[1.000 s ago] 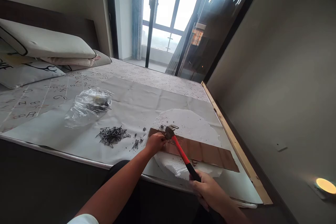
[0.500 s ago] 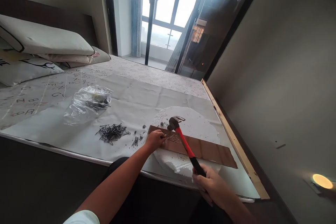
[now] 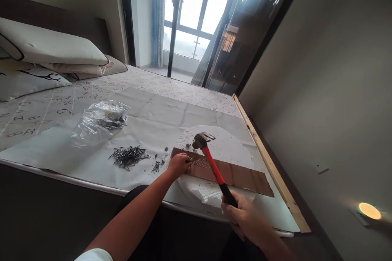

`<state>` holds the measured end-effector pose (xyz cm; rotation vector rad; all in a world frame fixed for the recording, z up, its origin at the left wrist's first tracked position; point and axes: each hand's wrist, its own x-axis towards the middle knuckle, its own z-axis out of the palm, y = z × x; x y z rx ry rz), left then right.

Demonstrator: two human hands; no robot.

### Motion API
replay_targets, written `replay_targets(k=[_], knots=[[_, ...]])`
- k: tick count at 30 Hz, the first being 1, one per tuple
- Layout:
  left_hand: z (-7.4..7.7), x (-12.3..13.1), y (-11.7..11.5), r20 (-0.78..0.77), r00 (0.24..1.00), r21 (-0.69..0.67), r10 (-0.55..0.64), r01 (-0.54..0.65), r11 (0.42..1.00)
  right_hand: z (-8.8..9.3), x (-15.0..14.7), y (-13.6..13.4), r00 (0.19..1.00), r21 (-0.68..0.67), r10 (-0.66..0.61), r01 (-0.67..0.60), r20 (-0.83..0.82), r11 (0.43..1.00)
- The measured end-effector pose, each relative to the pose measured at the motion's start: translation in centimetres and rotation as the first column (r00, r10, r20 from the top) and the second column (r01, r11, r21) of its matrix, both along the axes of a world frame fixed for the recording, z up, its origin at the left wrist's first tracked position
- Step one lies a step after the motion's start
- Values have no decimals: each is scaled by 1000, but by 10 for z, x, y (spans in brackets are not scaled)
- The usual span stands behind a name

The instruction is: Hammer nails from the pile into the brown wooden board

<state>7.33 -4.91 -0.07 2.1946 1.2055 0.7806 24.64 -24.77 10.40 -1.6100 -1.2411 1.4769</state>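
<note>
In the head view my right hand (image 3: 243, 214) grips the black handle end of a claw hammer (image 3: 214, 167) with a red shaft. Its metal head hangs above a brown board (image 3: 239, 174), close to my left fingers. My left hand (image 3: 180, 164) rests on the board's left end, thumb and fingers pinched together; whatever they hold is too small to make out. Several small shiny specks, perhaps nail heads, dot the board beside my fingertips. Under the board lies a white foam disc (image 3: 220, 138). A pile of nails (image 3: 129, 157) lies to the left, with a smaller cluster of nails (image 3: 157, 166) nearer my hand.
Grey crumbs (image 3: 166, 149) lie around the board's left end. A clear plastic bag (image 3: 101, 120) with dark contents sits on the pale sheet (image 3: 153, 110) covering the mattress. A wooden rail (image 3: 269, 163) runs along the right side by the wall. Pillows (image 3: 52, 49) lie back left.
The view has shifted slightly, moving everything a little leftward. The hammer head sits marginally higher over the board. My left hand keeps its pinch at the same spot.
</note>
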Motion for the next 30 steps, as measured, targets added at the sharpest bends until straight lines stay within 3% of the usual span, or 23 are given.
replay_targets(k=[4, 10, 15, 21, 26, 30], knots=[[-2, 0, 1, -33, 999, 2, -13, 13, 1000, -10, -3, 3, 1000, -115, 30, -28, 11, 993], [-3, 0, 1, -35, 999, -1, 4, -4, 1000, -2, -3, 1, 999, 0, -29, 29, 19, 1000], [-4, 0, 1, -50, 999, 3, -6, 6, 1000, -16, -5, 2, 1000, -109, -9, 12, 29, 994], [-6, 0, 2, -69, 998, 28, -1, 3, 1000, -16, -2, 0, 999, -1, -39, 39, 13, 999], [-6, 1, 1, -111, 994, 12, -3, 4, 1000, -29, -6, 1, 1000, -133, -25, 27, 17, 991], [-2, 0, 0, -85, 996, 14, -22, 24, 1000, -22, -5, -2, 1000, -74, -26, 27, 10, 997]])
